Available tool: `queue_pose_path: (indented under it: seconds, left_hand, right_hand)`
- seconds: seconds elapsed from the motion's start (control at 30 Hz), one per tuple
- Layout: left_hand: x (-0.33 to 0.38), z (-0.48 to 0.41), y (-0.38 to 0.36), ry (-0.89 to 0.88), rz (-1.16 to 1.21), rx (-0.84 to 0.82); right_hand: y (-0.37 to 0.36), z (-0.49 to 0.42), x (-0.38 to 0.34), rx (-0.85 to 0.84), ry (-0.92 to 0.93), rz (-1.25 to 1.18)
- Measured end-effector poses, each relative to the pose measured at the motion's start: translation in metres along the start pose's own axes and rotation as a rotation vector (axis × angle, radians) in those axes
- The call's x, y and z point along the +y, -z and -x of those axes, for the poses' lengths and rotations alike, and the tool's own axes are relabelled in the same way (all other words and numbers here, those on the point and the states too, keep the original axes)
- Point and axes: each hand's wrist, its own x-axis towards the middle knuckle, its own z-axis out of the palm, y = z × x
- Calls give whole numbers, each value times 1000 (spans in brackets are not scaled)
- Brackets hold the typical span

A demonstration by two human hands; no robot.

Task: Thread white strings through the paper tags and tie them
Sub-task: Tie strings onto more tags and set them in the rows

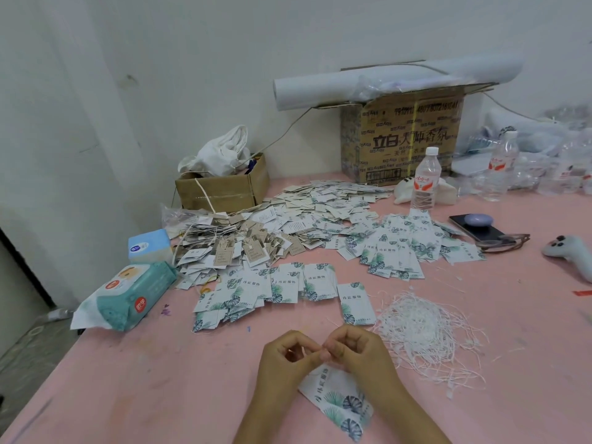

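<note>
The left hand [285, 354] and the right hand [362, 350] are meeting fingertip to fingertip at the near edge of the pink table [160, 379]. Both are curling their fingers and pinching a thin white string [322, 349] between them, though the string is barely showing. A leaf-printed paper tag [336, 398] is lying just below the hands, its top edge tucked under the fingers and its body stretching toward the person between the wrists. A loose pile of white strings [426, 334] is sitting just beside the right hand. A single tag [355, 302] is lying just beyond the hands, and a row of tags [272, 290] is spreading out farther back to the left. A big heap of tags [320, 213] is covering the middle of the table.
</note>
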Motion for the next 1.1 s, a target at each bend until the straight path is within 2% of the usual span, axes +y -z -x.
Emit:
queue_pose_path:
  seconds: [0.5,1.1]
  left_hand:
    - [3,1,-3,0,-33,18]
    - [1,4,-6,-29,-83,-8]
  right_hand:
    - [0,-1,1,-34,13,90]
    - [1,-3,8,34,26,212]
